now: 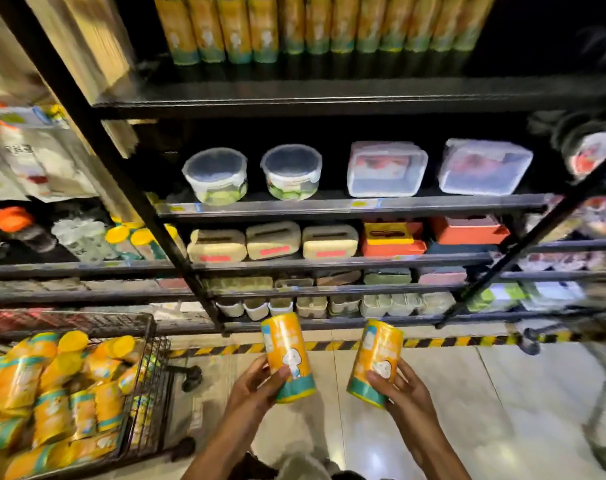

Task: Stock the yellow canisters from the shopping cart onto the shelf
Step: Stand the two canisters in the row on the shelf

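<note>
— Both hands sit low in the frame, each gripping something?

— Yes. Left hand point(256, 382) wraps its fingers round one yellow canister point(287, 356); right hand point(403, 388) clasps a second canister point(376, 362). Both are held upright by the lower end, probably so they can go straight up beside the matching row point(315, 26) on the top shelf point(329, 95).

— And the rest?

— Heaped in the shopping cart point(145, 379), lower left, within easy reach.
</note>
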The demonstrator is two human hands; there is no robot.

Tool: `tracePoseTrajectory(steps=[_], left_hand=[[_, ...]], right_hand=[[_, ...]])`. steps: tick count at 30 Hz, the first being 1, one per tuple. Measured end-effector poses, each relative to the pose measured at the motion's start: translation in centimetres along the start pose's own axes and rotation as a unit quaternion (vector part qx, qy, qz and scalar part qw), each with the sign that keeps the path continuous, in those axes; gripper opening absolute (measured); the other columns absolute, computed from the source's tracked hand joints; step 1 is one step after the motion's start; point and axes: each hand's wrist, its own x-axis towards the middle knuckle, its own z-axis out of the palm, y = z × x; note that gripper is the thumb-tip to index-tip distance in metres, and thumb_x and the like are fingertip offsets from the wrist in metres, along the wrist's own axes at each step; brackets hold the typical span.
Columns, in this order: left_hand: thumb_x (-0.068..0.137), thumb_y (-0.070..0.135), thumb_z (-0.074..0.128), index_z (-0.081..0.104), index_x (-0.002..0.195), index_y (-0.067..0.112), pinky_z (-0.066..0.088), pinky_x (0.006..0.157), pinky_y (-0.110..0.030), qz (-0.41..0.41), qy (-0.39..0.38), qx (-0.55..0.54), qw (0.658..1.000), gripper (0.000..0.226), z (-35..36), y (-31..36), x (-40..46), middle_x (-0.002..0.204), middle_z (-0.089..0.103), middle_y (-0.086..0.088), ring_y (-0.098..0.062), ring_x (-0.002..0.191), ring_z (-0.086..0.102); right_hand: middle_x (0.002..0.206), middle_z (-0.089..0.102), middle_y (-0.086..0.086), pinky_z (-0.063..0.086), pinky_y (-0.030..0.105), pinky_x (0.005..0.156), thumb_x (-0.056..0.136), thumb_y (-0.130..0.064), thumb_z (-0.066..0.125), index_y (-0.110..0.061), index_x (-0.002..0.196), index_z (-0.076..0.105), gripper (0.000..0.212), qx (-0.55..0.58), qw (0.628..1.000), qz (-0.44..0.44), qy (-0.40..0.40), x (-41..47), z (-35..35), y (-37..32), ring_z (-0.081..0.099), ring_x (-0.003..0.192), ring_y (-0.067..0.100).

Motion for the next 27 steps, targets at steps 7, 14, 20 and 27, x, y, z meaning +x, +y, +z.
tracePoseTrajectory(steps=[7,14,20,27], left_hand=[[0.072,0.028,0.086,0.062,0.119,0.017,0.059,0.076,-0.027,0.068,-0.015,0.002,0.998,0.054,3.8,7.4,2.0,0.110,0.076,0.000,-0.016,0.101,0.072],[0.084,0.024,0.064,0.059,0.128,0.007,0.047,0.104,-0.049,0.135,-0.031,-0.069,0.988,0.047,5.2,16.2,7.7,0.123,0.069,-0.013,-0.029,0.116,0.065],[0.076,0.035,0.082,0.056,0.133,0.009,0.056,0.090,-0.042,0.203,-0.073,-0.083,0.973,0.068,5.0,24.3,13.0,0.127,0.067,-0.014,-0.031,0.119,0.064],[0.060,0.043,0.087,0.061,0.126,0.010,0.055,0.093,-0.039,0.304,-0.076,-0.021,0.949,0.078,5.4,34.0,16.8,0.122,0.071,-0.010,-0.027,0.114,0.067]], right_hand=[[0.113,0.075,0.002,0.057,0.037,0.082,0.060,-0.020,0.093,-0.021,0.124,0.061,0.072,-0.011,0.996,-0.076,-0.044,2.9,1.1,-6.0,0.071,0.105,0.022],[0.109,0.076,-0.003,0.059,0.024,0.072,0.064,-0.022,0.092,-0.027,0.119,0.059,0.065,-0.026,0.979,-0.162,-0.124,6.1,7.1,-15.2,0.073,0.100,0.014],[0.117,0.073,0.003,0.058,0.029,0.085,0.052,-0.035,0.092,-0.019,0.127,0.059,0.084,-0.067,0.951,-0.256,-0.157,9.0,13.2,-23.6,0.069,0.110,0.021],[0.116,0.073,0.002,0.058,0.029,0.087,0.056,-0.021,0.091,-0.018,0.130,0.053,0.083,-0.067,0.922,-0.351,-0.147,13.3,19.9,-31.3,0.070,0.106,0.019]])
